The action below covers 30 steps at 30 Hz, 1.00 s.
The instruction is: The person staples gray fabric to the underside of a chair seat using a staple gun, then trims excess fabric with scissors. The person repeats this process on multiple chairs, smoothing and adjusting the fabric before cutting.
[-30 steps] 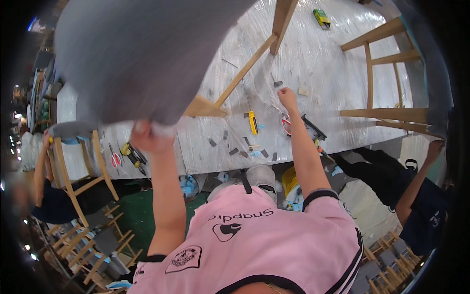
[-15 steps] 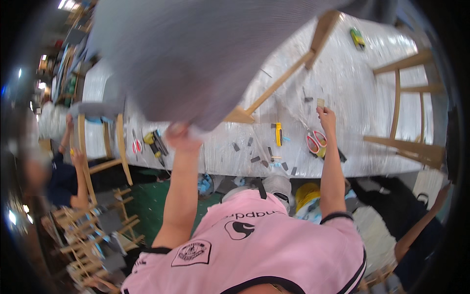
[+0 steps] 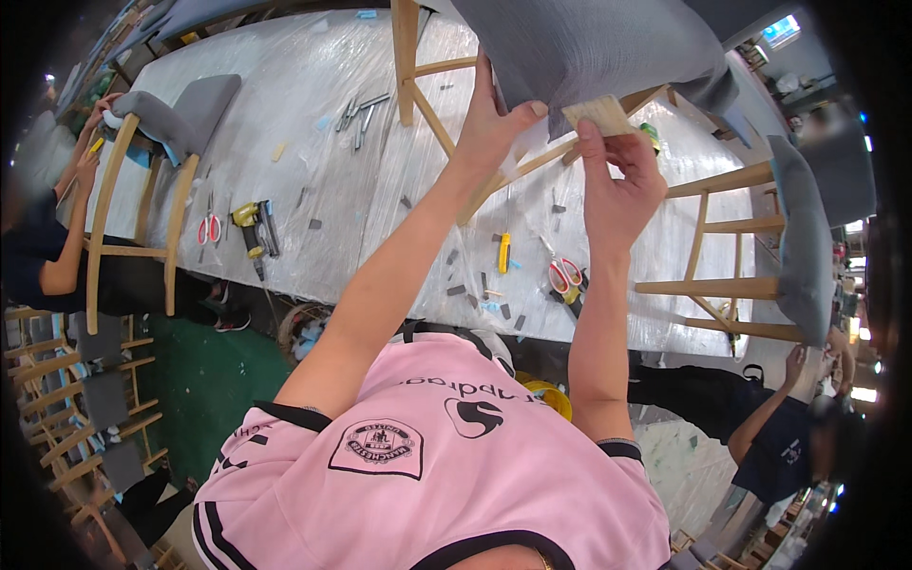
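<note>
Between pinching right-hand fingers [image 3: 597, 144], small wooden block [image 3: 597, 114] (left hand [image 3: 494, 119] gripping grey cushion [image 3: 598, 43]).

Grey fabric seat cushion [image 3: 608, 47]: gripped at its lower edge by left hand [image 3: 489, 123]. Right hand [image 3: 617, 185] beside it pinches small tan wooden block [image 3: 600, 116]. Below cushion, plastic-covered table [image 3: 313, 142] carries red-handled scissors [image 3: 562, 274], yellow utility knife [image 3: 504, 253].

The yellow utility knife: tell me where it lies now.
In the head view the yellow utility knife lies on the plastic-covered table, between the person's forearms, left of the red-handled scissors.
</note>
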Each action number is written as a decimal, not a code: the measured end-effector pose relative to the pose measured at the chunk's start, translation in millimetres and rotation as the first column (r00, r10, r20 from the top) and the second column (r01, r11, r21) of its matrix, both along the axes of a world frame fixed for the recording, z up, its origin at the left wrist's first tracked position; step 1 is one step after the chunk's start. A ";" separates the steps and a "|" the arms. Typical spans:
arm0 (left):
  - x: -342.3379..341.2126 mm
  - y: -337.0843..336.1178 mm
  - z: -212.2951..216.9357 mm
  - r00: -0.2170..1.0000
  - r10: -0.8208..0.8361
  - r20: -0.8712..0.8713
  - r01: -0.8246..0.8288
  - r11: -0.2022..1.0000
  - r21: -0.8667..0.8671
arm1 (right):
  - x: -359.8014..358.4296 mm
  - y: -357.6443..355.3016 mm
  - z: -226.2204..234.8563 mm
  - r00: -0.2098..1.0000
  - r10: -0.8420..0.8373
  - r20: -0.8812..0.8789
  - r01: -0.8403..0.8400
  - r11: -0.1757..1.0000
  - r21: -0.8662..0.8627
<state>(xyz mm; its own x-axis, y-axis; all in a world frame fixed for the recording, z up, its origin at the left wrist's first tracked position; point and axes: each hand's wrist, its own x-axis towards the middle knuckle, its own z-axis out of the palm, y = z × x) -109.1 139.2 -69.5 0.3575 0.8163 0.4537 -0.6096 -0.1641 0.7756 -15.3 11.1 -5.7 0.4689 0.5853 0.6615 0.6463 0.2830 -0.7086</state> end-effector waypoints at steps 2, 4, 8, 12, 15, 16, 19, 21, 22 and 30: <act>-3.0 -3.1 2.5 1.000 -0.020 -0.004 0.020 1.000 -0.007 | -6.1 3.2 -1.1 0.999 -0.011 0.045 0.012 1.000 -0.022; -5.9 -2.4 5.1 0.999 -0.054 -0.005 0.054 0.998 -0.019 | -11.8 5.0 0.4 0.991 -0.048 0.128 0.053 0.998 -0.037; -4.2 -2.1 3.7 0.995 -0.085 0.051 0.087 0.996 -0.034 | -19.0 8.8 7.4 0.977 -0.068 0.204 0.075 0.997 -0.028; -9.6 -7.3 9.5 0.996 -0.086 -0.007 0.086 0.995 -0.059 | -16.3 8.0 10.8 0.974 -0.066 0.215 0.083 0.994 -0.074; -10.1 -5.2 5.9 0.996 -0.089 -0.003 0.089 0.994 -0.058 | -18.7 10.0 17.6 0.983 -0.027 0.181 0.048 0.992 -0.116; -9.7 -4.1 4.7 0.997 -0.083 0.002 0.083 0.995 -0.047 | -18.1 9.9 18.9 0.985 -0.020 0.170 0.044 0.989 -0.138; -9.7 -3.4 2.4 0.996 -0.089 0.006 0.089 0.995 -0.045 | -15.8 9.3 21.6 0.989 -0.012 0.148 0.041 0.980 -0.195; -9.3 -3.5 4.0 0.996 -0.090 0.007 0.090 0.995 -0.039 | -14.2 8.8 22.1 0.988 -0.022 0.152 0.056 0.973 -0.223; -9.6 -3.7 3.8 0.997 -0.082 0.007 0.082 0.996 -0.030 | -13.6 9.0 21.6 0.989 -0.018 0.145 0.051 0.973 -0.224; -7.7 -2.0 1.7 0.999 -0.045 -0.004 0.045 0.999 -0.024 | -8.6 1.7 20.2 0.999 -0.037 0.013 0.039 0.984 -0.176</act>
